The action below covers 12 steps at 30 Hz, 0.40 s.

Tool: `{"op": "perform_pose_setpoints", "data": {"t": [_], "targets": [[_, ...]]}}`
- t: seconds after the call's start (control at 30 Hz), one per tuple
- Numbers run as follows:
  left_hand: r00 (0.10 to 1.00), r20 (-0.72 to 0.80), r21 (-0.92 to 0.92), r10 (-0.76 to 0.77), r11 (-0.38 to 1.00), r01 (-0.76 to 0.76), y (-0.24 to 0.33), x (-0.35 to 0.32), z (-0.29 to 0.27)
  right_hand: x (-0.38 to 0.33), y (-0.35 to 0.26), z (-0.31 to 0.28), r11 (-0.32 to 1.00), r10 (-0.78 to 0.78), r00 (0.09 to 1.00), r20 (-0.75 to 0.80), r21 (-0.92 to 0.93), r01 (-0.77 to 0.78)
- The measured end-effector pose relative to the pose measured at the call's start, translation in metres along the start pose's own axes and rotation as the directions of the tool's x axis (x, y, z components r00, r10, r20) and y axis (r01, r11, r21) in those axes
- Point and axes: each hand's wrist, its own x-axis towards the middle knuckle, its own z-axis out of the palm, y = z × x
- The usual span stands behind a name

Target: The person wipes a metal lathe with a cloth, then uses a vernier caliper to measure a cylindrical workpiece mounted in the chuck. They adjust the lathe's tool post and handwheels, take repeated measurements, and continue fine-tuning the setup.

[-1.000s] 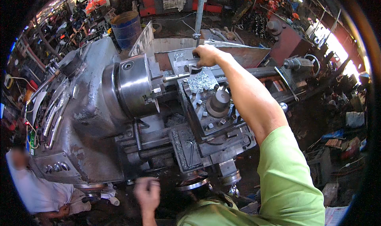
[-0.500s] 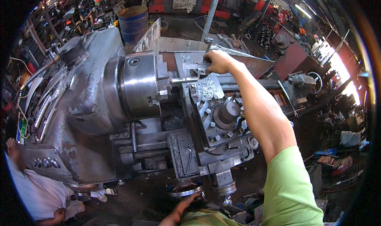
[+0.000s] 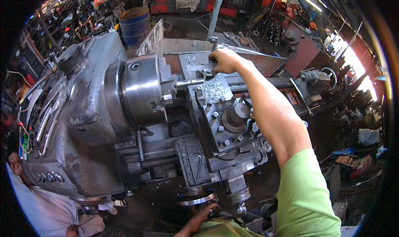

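Observation:
My right hand [image 3: 225, 61] reaches over the lathe, fingers closed around what looks like a caliper [image 3: 200, 67]. Its flat metal beam points left toward the chuck [image 3: 143, 89], and its jaws are beside a thin bright shaft [image 3: 189, 82] sticking out of that chuck. Below the hand lies the tool post [image 3: 237, 117] with several square-headed bolts. Metal chips cover the flat plate [image 3: 216, 89] under the shaft. Low in the picture, my left hand [image 3: 209, 209] is at the rim of the carriage handwheel [image 3: 198, 199], its fingers curled and partly dark.
A person [image 3: 45, 208] in light clothes stands at the lower left, one hand by the headstock [image 3: 91, 133]. A hex key [image 3: 198, 167] lies on the carriage. Behind are a blue drum [image 3: 135, 29] and an upright pole [image 3: 216, 14]; the tailstock [image 3: 315, 81] is at right.
The view has shifted slightly. My right hand and the caliper stay over the shaft. My left hand remains at the handwheel, a little further right along its rim.

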Motion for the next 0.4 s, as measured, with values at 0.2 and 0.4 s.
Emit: {"op": "perform_pose_setpoints", "data": {"t": [0.2,0.4], "targets": [[0.702,-0.532,0.669,0.474,0.743,0.005,-0.042,0.004,-0.077,-0.002,-0.002,0.005,1.0,-0.002,0.999,-0.033,0.017,0.002],[0.642,-0.755,0.451,0.132,0.815,0.364,-0.074,0.064,-0.1,-0.001,0.001,0.001,0.998,0.0,0.998,-0.056,0.06,0.004]]}}
